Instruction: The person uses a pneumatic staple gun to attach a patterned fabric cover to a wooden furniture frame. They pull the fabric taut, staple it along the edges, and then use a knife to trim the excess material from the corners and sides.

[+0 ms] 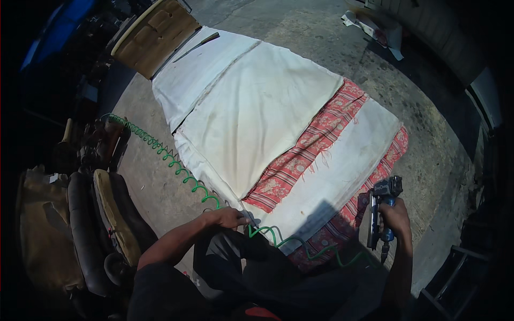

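My right hand (395,216) grips a black and blue air staple gun (386,192), held upright beside the right edge of a long cloth-covered piece. My left hand (229,218) is closed at that piece's near left edge; its fingers hide what they hold. White cloth (257,112) spans most of the piece, with wrinkles and faint stains. Across the nearer part runs a red patterned fabric (305,150) with a frayed edge, and more of it shows under the white along the right side. A green coiled hose (184,174) passes by my left hand and runs toward the staple gun.
A brown padded panel (158,40) stands at the far left end, near a thin dark tool (198,45) lying on the cloth. Worn cushions (88,224) are piled at left. Scraps (375,32) lie on the concrete floor at far right, and a dark metal frame (452,281) is at lower right.
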`<state>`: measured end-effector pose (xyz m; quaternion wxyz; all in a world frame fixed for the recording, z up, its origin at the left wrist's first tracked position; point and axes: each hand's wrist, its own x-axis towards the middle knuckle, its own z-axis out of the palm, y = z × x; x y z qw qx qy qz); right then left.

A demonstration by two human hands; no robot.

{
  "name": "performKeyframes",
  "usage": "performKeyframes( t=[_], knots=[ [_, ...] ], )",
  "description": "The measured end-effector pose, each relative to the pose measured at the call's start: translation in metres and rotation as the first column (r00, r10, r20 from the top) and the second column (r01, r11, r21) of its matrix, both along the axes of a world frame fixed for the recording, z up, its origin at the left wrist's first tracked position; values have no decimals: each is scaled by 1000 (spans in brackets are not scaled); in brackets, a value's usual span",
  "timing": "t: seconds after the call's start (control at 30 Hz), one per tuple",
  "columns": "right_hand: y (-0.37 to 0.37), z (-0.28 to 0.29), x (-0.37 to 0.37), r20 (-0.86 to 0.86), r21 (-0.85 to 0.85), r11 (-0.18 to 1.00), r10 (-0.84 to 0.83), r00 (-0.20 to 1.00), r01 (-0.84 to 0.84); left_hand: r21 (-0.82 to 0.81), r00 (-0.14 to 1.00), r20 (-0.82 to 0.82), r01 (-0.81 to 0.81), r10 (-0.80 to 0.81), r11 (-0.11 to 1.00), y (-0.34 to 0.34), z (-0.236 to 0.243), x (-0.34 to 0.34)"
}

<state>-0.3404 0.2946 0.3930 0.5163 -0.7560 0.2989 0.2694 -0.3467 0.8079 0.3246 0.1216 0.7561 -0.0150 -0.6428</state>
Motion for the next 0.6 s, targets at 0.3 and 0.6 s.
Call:
performKeyframes(
  t=[0.3,0.6],
  knots=[
    [337,124,-65,-228,240,938,-196,954,250,-62,939,281,-187,197,980,277,26,28],
    [666,175,-18,-311,185,959,-151,938,216,159,287,7,-946,958,283,461,-52,174]
  ],
)
